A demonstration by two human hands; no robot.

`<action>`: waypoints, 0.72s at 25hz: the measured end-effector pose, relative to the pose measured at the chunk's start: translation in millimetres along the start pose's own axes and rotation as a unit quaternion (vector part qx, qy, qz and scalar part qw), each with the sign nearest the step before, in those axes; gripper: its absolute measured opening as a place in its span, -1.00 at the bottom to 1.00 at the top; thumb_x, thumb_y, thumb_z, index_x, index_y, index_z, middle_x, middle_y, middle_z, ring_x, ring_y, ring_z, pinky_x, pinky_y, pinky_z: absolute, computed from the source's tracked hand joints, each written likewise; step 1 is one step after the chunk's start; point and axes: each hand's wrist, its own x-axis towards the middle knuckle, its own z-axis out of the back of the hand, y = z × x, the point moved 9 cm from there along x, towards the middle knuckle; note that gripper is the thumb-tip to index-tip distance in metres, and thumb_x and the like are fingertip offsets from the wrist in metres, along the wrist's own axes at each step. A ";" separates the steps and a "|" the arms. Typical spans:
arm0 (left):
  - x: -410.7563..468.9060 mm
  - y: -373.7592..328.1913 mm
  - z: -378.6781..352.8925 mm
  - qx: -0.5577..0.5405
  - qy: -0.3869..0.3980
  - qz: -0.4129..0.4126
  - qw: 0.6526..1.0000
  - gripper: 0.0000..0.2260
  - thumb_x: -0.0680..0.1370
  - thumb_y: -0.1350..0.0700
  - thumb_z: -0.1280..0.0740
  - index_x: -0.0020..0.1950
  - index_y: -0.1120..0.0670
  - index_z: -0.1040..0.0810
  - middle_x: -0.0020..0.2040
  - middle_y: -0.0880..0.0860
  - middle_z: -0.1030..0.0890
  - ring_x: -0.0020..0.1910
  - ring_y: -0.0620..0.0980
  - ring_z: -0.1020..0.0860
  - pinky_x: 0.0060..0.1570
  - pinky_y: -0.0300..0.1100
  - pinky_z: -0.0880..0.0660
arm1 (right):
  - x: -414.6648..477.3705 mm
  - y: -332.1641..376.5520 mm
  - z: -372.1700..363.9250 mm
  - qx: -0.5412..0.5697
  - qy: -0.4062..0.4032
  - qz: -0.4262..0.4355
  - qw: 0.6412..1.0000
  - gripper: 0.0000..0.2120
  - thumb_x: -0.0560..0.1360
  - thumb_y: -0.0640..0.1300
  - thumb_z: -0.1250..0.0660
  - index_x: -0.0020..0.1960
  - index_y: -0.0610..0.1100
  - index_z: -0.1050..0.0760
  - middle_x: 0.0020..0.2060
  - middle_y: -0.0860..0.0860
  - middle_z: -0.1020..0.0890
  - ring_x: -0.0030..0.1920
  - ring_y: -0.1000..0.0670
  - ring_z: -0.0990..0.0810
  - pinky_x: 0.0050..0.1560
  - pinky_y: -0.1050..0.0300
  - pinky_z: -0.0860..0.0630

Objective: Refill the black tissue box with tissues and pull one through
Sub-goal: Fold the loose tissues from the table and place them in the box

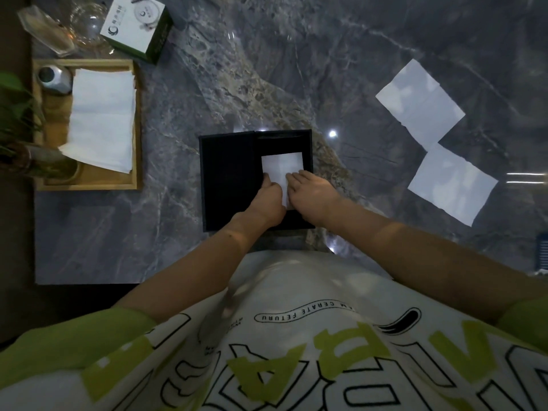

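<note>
The black tissue box lies open on the marble table right in front of me, its flap spread flat to the left. A folded white tissue sits in the right half of the box. My left hand and my right hand both press on the tissue's near edge, fingers flat on it. Two more white tissues lie flat on the table at the right, one farther away and one nearer. A stack of white tissues rests in the wooden tray at the left.
The tray also holds a small silver-topped jar. Behind it stand a white and green carton, a clear glass and a clear container. A green plant in a glass vase is at the far left edge.
</note>
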 end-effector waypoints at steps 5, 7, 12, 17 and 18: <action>-9.0 15.1 3.1 -0.115 -0.081 -0.032 0.990 -0.57 0.58 0.31 -0.19 0.45 0.30 -0.25 0.54 0.30 -0.10 0.48 0.24 -0.25 0.49 -0.07 -0.19 | -31.6 -10.0 21.4 0.105 -0.126 -0.034 0.986 -0.37 0.38 -0.33 -0.40 0.40 -0.43 -0.30 0.39 -0.36 -0.36 0.39 -0.29 -0.39 0.46 -0.11 -0.22; -22.1 6.7 7.7 -0.109 -0.097 -0.063 0.987 -0.50 0.61 0.25 -0.19 0.52 0.28 -0.13 0.56 0.26 -0.05 0.55 0.17 -0.09 0.49 -0.15 -0.05 | -43.0 -15.2 23.7 0.154 -0.169 -0.064 0.971 -0.39 0.38 -0.35 -0.38 0.38 -0.45 -0.31 0.35 -0.39 -0.40 0.34 -0.35 -0.43 0.39 -0.20 -0.36; -46.0 -8.6 27.7 -0.068 -0.205 -0.164 0.963 -0.44 0.63 0.06 -0.22 0.54 0.24 -0.12 0.53 0.22 -0.21 0.50 0.14 -0.22 0.46 -0.11 -0.14 | -69.7 -22.8 17.7 0.226 -0.223 -0.174 0.932 -0.43 0.56 -0.13 -0.22 0.51 -0.29 -0.20 0.46 -0.28 -0.30 0.46 -0.26 -0.30 0.48 -0.11 -0.22; -46.1 -25.3 26.8 0.048 -0.249 -0.218 0.942 -0.43 0.59 -0.13 -0.15 0.50 0.17 -0.26 0.46 0.24 -0.34 0.43 0.19 -0.33 0.39 0.09 -0.31 | -109.2 -33.4 12.0 0.222 -0.250 -0.277 0.901 -0.44 0.58 0.03 -0.09 0.52 -0.20 -0.20 0.41 -0.30 -0.35 0.42 -0.28 -0.33 0.40 -0.20 -0.29; -44.4 -31.0 23.4 0.059 -0.245 -0.221 0.942 -0.42 0.59 -0.16 -0.13 0.50 0.16 -0.26 0.46 0.23 -0.35 0.44 0.19 -0.33 0.39 0.11 -0.31 | -118.5 -37.5 9.3 0.218 -0.253 -0.291 0.896 -0.43 0.58 0.03 -0.10 0.52 -0.19 -0.18 0.41 -0.31 -0.35 0.43 -0.29 -0.33 0.41 -0.21 -0.29</action>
